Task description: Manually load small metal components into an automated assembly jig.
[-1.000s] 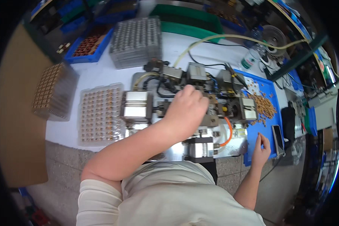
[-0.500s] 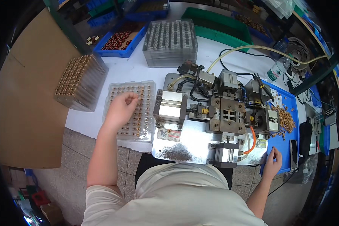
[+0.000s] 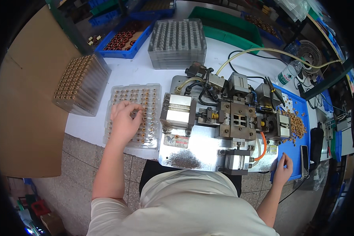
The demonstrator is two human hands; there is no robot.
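Note:
Over the clear plastic tray (image 3: 153, 129) my left hand (image 3: 125, 119) hovers or rests, fingers curled and thumb bent toward the forefinger. Whatever may sit between its fingertips is too small to see. Rows of small copper-coloured ring parts (image 3: 144, 118) fill pockets of that tray, partly covered by the hand. At the near left edge of the blue tray (image 3: 296, 157) is my right hand (image 3: 283, 170), fingers drawn together and pointing up; any held thing cannot be made out. Between the hands stands a metal clamping fixture (image 3: 238, 120) with cylinders on several sides.
Loose copper-coloured parts (image 3: 297, 126) and a phone (image 3: 305, 161) lie in the blue tray. A stack of filled clear trays (image 3: 82, 84) stands left, another clear stack (image 3: 177, 57) at the back. Behind are a blue bin (image 3: 135, 49), a green bin (image 3: 224, 33) and a bottle (image 3: 286, 74).
My left hand has shifted slightly down toward me over the clear tray, its fingers turning more to the right. My right hand stays nearly in place.

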